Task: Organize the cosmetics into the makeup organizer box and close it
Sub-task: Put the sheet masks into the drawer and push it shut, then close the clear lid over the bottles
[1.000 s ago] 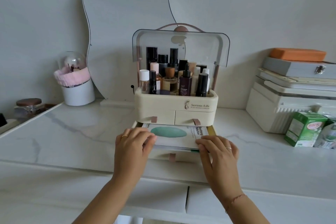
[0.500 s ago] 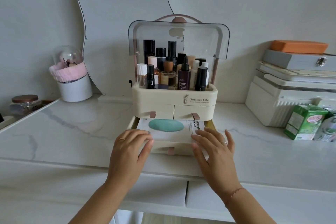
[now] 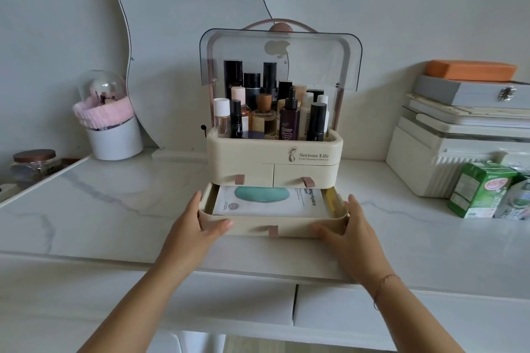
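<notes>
**Bottom drawer out, a hand on each front corner**

Head view: at the centre of the frame the cream makeup organizer box [image 3: 275, 156] stands on the marble counter [image 3: 129, 203]. Its clear lid [image 3: 315, 60] is raised above a crowd of upright bottles [image 3: 289, 120]. The bottom drawer [image 3: 295, 226] is pulled out toward the lower edge of the frame, with a sheet mask packet [image 3: 269, 205] lying flat inside.

The left hand [image 3: 200, 221] clasps the drawer's left front corner, thumb along the side wall and fingers across the face. The right hand [image 3: 351, 223] mirrors it on the right corner.

The likely risks:
- An uneven push could skew the drawer and jam it.
- If the packet sits proud of the rim, it may catch under the two small drawers and crumple.
- A hard shove could slide the whole box back toward the mirror [image 3: 186, 8] and rock the tall bottles.
</notes>
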A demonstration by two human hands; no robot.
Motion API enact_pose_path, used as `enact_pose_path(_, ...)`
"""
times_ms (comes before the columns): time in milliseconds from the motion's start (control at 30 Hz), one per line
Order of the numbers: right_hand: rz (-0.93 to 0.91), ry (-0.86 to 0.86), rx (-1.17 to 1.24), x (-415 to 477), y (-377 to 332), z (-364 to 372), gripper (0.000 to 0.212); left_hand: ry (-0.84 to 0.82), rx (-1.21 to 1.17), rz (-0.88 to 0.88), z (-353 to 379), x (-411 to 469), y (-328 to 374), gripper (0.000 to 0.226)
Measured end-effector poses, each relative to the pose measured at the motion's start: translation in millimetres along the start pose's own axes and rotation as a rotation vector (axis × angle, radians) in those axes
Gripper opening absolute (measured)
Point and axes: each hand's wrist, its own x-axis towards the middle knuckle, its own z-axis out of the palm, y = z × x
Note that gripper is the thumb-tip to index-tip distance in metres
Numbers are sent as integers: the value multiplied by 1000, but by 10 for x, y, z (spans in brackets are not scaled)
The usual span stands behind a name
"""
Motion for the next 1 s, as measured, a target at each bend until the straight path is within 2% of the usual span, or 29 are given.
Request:
enact_pose_path(67,48,-2,61,119,2,6,78,2,-36,24,28,120,36,73)
enact_pose_path(133,76,-5,63,242,-28,48,45,34,13,61,79,227,75,40)
enact_pose_path(200,82,-15,44,353,-67,95,23,54,65,67,125,324,109,27)
enact_pose_path(267,74,-26,46,440,-101,123,20,76,102,66,159,409,141,23)
enact_pose_path(400,78,-15,16,554,-97,158,30,77,161,76,195,521,150,29)
enact_pose_path(767,59,56,-22,647,34,156,32,115,153,90,227,567,82,29)
enact_pose_path(867,65,53,61,601,-11,145,42,103,59,90,231,545,100,42)
enact_pose_path(933,-3,191,94,553,-102,89,52,132,-53,90,200,507,134,66)
enact_pose_path(1000,-156,385,80,566,-277,-34,51,235,-113,146,116,494,240,75)
